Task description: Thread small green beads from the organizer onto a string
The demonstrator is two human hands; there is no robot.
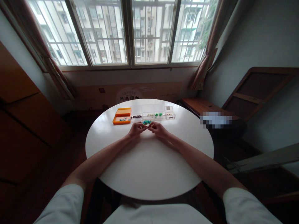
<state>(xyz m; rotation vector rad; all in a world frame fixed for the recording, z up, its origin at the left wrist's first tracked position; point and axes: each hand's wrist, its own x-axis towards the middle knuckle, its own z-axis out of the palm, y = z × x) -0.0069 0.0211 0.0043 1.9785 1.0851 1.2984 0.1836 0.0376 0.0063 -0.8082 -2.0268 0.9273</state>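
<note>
Near frame ctr., the L hand & R hand pinch a tiny dark bit btwn. them, abt. equally near, blue-green pile just above, bit's long axis unclear from here.

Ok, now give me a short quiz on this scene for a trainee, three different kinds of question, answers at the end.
1. True or false: the orange case lies to the left of the clear containers.
2. Which is nearest the hands? A) the orange case; B) the pile of blue-green pieces; C) the window curtains.
3. How are the left hand and the right hand placed relative to each other?

Key:
1. True.
2. B.
3. Close together over the white table, fingertips nearly meeting; they seem to pinch something small and dark, too small to identify.
</note>
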